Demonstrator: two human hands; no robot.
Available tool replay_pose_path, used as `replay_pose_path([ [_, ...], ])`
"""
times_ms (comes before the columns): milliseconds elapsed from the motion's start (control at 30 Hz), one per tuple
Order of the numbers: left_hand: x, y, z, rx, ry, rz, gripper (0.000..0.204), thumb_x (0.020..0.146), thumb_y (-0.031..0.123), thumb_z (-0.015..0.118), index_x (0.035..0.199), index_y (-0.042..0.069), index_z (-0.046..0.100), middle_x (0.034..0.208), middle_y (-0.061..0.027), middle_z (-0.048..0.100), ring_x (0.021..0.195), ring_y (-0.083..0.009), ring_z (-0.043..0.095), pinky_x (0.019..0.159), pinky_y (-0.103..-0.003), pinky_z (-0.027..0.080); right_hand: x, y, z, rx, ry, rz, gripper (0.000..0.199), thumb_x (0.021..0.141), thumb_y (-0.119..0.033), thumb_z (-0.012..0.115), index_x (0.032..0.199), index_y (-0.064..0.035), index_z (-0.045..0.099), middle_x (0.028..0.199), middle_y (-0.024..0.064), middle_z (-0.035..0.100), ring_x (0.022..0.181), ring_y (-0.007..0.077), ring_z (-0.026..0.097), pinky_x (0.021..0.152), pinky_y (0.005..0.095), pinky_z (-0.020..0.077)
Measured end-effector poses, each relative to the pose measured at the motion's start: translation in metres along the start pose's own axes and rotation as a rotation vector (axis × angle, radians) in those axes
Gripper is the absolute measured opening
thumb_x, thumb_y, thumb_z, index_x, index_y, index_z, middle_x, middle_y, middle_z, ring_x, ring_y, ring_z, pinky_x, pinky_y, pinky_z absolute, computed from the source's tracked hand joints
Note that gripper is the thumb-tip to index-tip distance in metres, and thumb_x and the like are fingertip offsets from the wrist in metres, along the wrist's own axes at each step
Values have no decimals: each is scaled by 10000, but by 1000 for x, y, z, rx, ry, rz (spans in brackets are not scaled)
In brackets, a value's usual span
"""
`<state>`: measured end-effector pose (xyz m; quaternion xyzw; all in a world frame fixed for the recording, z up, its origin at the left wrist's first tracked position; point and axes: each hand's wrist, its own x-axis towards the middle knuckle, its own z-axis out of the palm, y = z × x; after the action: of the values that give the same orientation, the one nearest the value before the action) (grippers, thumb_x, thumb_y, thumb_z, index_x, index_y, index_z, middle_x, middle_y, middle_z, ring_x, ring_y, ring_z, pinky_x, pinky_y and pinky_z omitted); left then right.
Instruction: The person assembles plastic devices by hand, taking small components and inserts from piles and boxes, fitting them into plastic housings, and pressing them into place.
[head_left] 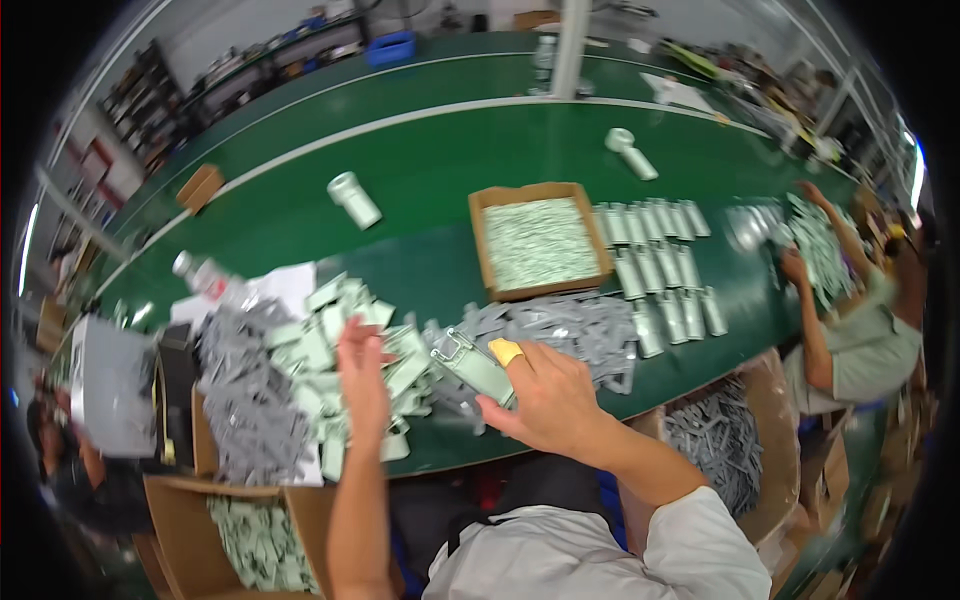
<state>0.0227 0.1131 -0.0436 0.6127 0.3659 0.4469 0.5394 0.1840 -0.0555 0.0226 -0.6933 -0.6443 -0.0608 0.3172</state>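
Two hands work before the box: the right hand pinches a clasp, long axis slanting up-left toward the left hand, spread open, just beside it, empty.

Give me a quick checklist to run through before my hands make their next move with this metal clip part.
1. Right hand grips the pale green metal clip part: ok.
2. Left hand free, open above the pile of pale green parts: ok.
3. Yellow fingertip cover on right hand: ok.
4. Part's wire loop seated: cannot tell.
5. Open cardboard box unobstructed on green table: ok.
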Motion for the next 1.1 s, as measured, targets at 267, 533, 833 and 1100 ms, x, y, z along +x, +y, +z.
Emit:
replay_pose_path([
  [267, 180, -88, -141, 1168, -239, 300, 653, 736, -89, 441, 1387, -39, 449, 1340, -247, 530, 1262, -390, 495, 1095, -418, 365, -42, 142, -59, -345, 62, 313, 451, 721, -323, 756, 1000, 4, 620, 875, 145, 620, 805, 318, 637, 653, 411, 530],
  [533, 211, -99, -146, 1208, -555, 120, 635, 729, -18, 551, 1358, -47, 467, 1272, -250, 528, 1212, -414, 502, 1045, -419, 406, -73, 315, -125, -626, -7, 823, 432, 784, -362, 711, 1029, -23, 602, 972, 158, 654, 912, 349, 654, 751, 464, 536],
  [833, 211, -87, -154, 1244, -301, 336, 593, 726, 3, 606, 1303, -14, 471, 1092, -242, 560, 1052, -430, 550, 923, -437, 463, -65, 373, -109, -529, -163, 1026, 452, 763, -330, 740, 1069, -28, 599, 1025, 169, 687, 955, 341, 681, 816, 453, 550],
  [1100, 193, -50, -140, 853, -150, 195, 412, 859, 57, 582, 1250, -7, 465, 782, -128, 622, 622, -256, 621, 591, -386, 495, -76, 342, -105, -707, 71, 773, 377, 824, -267, 703, 1124, -50, 634, 944, 154, 681, 898, 347, 654, 807, 436, 533],
])
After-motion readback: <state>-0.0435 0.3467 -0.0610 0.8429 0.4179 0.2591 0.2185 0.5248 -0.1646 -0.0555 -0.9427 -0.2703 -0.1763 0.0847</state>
